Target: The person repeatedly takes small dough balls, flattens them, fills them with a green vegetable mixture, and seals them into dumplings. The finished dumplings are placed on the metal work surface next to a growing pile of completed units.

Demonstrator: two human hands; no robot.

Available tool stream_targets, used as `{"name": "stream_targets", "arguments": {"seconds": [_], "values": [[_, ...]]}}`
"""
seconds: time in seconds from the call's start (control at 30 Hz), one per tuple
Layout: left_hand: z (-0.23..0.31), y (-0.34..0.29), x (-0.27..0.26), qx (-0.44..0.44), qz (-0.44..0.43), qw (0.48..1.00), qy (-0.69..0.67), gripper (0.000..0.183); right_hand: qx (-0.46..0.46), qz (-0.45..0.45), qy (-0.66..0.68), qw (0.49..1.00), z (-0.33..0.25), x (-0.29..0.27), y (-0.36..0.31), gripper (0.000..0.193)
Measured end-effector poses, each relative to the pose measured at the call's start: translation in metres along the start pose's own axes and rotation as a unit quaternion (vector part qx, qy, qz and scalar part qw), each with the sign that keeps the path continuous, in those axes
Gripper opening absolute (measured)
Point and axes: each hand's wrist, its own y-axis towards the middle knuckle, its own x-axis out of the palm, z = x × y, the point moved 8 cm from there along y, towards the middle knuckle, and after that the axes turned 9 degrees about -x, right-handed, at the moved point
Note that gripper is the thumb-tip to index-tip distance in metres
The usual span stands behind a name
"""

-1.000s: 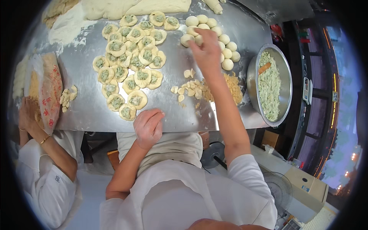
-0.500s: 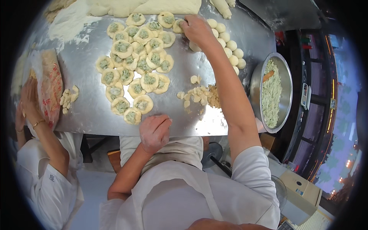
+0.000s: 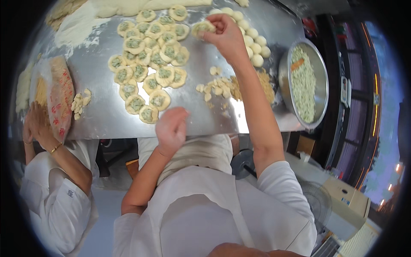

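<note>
The right hand (image 3: pixel 227 40) is pinching a filled round (image 3: pixel 203 28) by its right side, between thumb and fingers; whether the round is touching the table (image 3: pixel 107 126) I cannot tell. It is sitting just apart from the upper right of the other rounds (image 3: pixel 164 75) and just left of the dough balls (image 3: pixel 252 32), which are lying close together beside the hand. The left hand (image 3: pixel 170 130) is hanging over the table's near edge, near the lowest rounds, its fingers bending inward; blur is hiding whether they are pressing together or holding anything. The other rounds are lying in a loose patch, many overlapping, showing pale green middles. Farther right, pale bits (image 3: pixel 218 87) are lying against brownish crumbs (image 3: pixel 264 85), with the right forearm crossing above. A metal bowl (image 3: pixel 324 100) is standing at the right, holding green filling (image 3: pixel 303 94). At the left, a co-worker's hands (image 3: pixel 42 124) are working at a bag (image 3: pixel 61 96), and flour (image 3: pixel 79 28) is whitening the upper left
</note>
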Motion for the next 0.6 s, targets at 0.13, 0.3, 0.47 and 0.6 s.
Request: {"name": "stream_targets", "arguments": {"seconds": [0.13, 0.3, 0.47, 0.6], "values": [[0.005, 0.018, 0.008, -0.271, -0.011, 0.901, -0.339, 0.041, 0.131, -0.140, 0.132, 0.973, -0.042, 0.014, -0.103, 0.041], [0.011, 0.007, 0.047, -0.427, -0.155, 0.798, -0.396, 0.049, 0.130, -0.184, 0.038, 0.973, -0.055, 0.039, -0.188, 0.035], [-0.003, -0.026, 0.069, -0.525, -0.201, 0.655, -0.505, 0.041, 0.105, -0.111, -0.078, 0.985, -0.056, 0.001, -0.208, 0.042], [0.002, -0.021, 0.073, -0.512, -0.199, 0.701, -0.455, 0.038, 0.081, 0.089, -0.291, 0.949, -0.031, -0.083, -0.220, 0.041]]}}
